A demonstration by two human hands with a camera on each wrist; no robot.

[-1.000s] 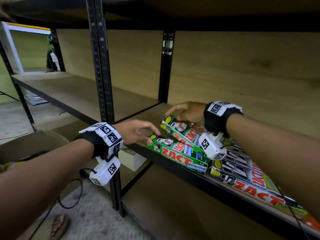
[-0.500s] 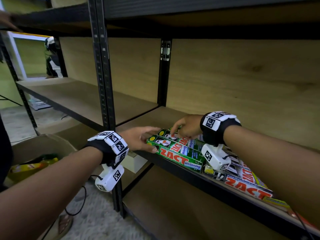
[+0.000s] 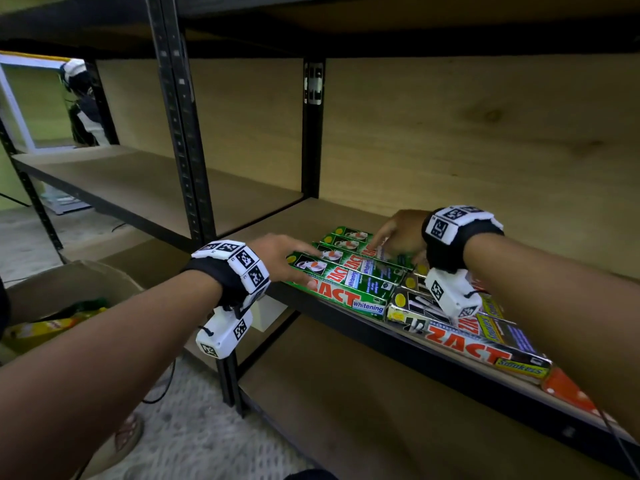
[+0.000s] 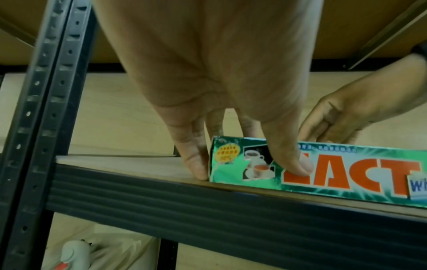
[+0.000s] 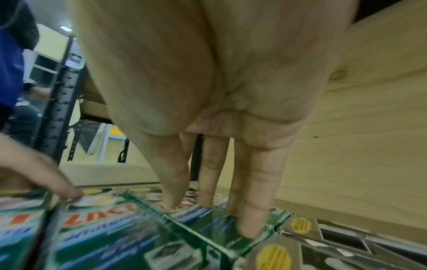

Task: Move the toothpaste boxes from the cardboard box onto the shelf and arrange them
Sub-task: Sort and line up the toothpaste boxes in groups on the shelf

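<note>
Three green ZACT toothpaste boxes (image 3: 349, 275) lie flat side by side on the wooden shelf (image 3: 263, 223), near its front edge. My left hand (image 3: 308, 268) touches the left end of the front green box (image 4: 323, 171), thumb on its front face and straight fingers (image 4: 196, 164) against its end. My right hand (image 3: 388, 244) presses straight fingers (image 5: 249, 219) down on the rear green boxes (image 5: 189, 211). Black and silver ZACT boxes (image 3: 460, 334) lie to the right, partly under my right wrist. The cardboard box (image 3: 69, 289) stands open at lower left with yellow packs inside.
A black upright post (image 3: 180, 133) rises just left of my left wrist. Below is a lower shelf board (image 3: 381, 410). A small white box (image 3: 266, 313) sits under the shelf edge. A red dotted pack (image 3: 564, 389) lies at far right. A sandalled foot (image 3: 128, 431) is on the floor.
The green box that my right hand held tilted on top now lies flat in the row. My left hand has moved in against the front box's left end.
</note>
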